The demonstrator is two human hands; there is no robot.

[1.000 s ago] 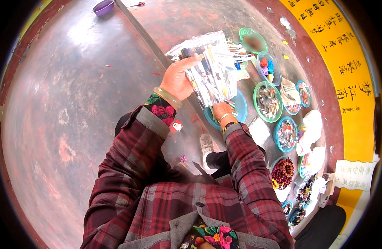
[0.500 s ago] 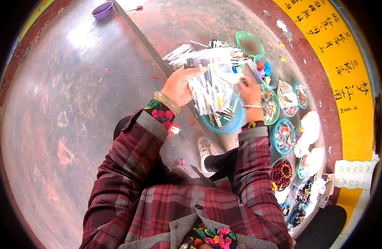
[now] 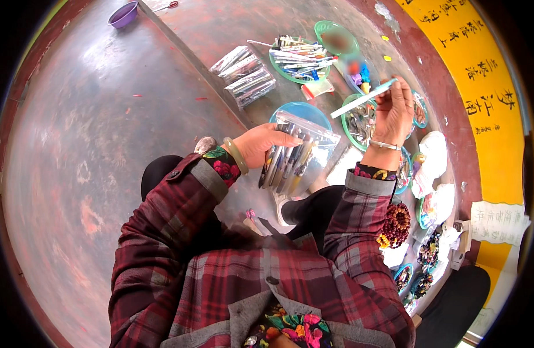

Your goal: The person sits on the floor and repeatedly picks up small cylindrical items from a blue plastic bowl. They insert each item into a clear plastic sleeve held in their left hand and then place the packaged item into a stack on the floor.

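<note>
My left hand (image 3: 261,145) grips a clear plastic bag of pens (image 3: 299,153), held over a blue plate (image 3: 304,110). My right hand (image 3: 394,110) is raised to the right and pinches a single pale blue-and-white pen (image 3: 362,98) that points up and right, above a green-rimmed dish (image 3: 351,124). Both arms wear red plaid sleeves. A pale bangle sits on the left wrist and a thin bracelet on the right.
Several clear packs of pens (image 3: 244,75) lie on the ground beyond. A green plate heaped with pens (image 3: 296,58) and an empty green plate (image 3: 336,37) sit farther off. Small dishes of beads (image 3: 397,223) line the right side. A purple bowl (image 3: 123,14) stands at the far left.
The left hand has lowered with one bag of pens; other packs now lie on the ground. The right hand has risen to the right, now holding a single pen.
</note>
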